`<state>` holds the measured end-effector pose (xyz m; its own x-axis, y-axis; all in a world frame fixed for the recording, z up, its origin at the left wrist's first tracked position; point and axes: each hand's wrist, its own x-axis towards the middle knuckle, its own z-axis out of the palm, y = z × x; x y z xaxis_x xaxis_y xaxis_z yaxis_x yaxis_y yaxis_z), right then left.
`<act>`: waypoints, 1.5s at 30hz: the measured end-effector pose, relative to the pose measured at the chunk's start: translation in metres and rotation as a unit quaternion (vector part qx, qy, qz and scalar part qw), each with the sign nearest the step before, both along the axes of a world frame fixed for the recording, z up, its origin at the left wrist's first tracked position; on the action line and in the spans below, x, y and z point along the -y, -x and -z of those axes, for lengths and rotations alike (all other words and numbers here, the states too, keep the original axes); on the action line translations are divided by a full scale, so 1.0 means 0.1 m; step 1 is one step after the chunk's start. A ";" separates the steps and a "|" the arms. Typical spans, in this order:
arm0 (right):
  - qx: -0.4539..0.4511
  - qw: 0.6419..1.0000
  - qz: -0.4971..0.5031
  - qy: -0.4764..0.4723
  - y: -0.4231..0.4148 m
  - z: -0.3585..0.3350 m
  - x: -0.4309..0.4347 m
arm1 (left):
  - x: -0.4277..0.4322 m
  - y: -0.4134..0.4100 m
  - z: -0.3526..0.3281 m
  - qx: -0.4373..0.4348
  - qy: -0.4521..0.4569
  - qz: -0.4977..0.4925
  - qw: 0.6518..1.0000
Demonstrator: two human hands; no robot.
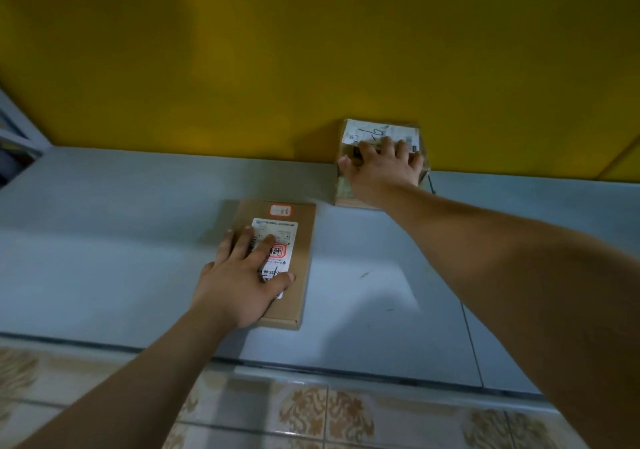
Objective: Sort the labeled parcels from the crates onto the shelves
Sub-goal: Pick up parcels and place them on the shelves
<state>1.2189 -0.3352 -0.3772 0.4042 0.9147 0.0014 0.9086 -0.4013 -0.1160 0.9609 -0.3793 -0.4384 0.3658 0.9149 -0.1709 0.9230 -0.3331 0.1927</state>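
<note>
A flat brown parcel (300, 241) with a white printed label and a small red-edged sticker lies on the pale blue-grey shelf (121, 241). My left hand (239, 275) rests flat on it, fingers spread over the label. A smaller, taller brown parcel (381, 130) with a handwritten white label stands against the yellow back wall (311, 50). My right hand (381, 168) lies on top of that parcel with fingers spread over its front and top; whether the fingers curl round its edge cannot be told.
The shelf surface runs left and right, with a seam (471, 338) on the right. Below its front edge is patterned tile floor (311, 414). A grey-white frame (17, 130) stands at the far left.
</note>
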 end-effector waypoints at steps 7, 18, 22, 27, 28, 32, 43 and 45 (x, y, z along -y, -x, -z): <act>0.022 0.997 -0.063 -0.045 -0.05 0.05 0.63 | 0.03 0.00 -0.05 0.054 -0.006 -0.014 0.998; -0.035 0.990 0.039 0.134 -0.73 0.75 2.30 | 0.56 -0.35 -0.22 0.089 0.063 -0.008 0.994; -0.013 0.985 0.065 0.157 -1.14 0.70 2.57 | 0.97 -0.63 -0.25 0.109 0.125 0.066 0.984; -0.014 0.979 0.123 0.159 -1.60 0.73 2.89 | 1.18 -0.97 -0.27 0.016 0.011 0.210 0.978; -0.015 0.980 0.123 0.156 -1.63 0.75 2.91 | 1.19 -1.04 -0.26 -0.007 -0.014 0.220 0.975; -0.022 0.985 0.097 0.141 -1.76 0.80 2.92 | 1.22 -1.38 -0.15 -0.090 0.003 0.213 0.973; -0.054 0.980 0.172 0.083 -2.39 0.87 3.00 | 1.10 -2.63 -0.20 -0.034 -0.021 0.286 0.957; -0.062 0.979 0.179 0.073 -2.40 0.88 2.99 | 1.04 -2.81 -0.15 -0.043 -0.014 0.275 0.960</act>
<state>1.4594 -0.6343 -0.4651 0.6875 0.7013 -0.1883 0.6893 -0.7119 -0.1346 1.2415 -0.4833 -0.4236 0.7812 0.5913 -0.2003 0.6174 -0.7793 0.1077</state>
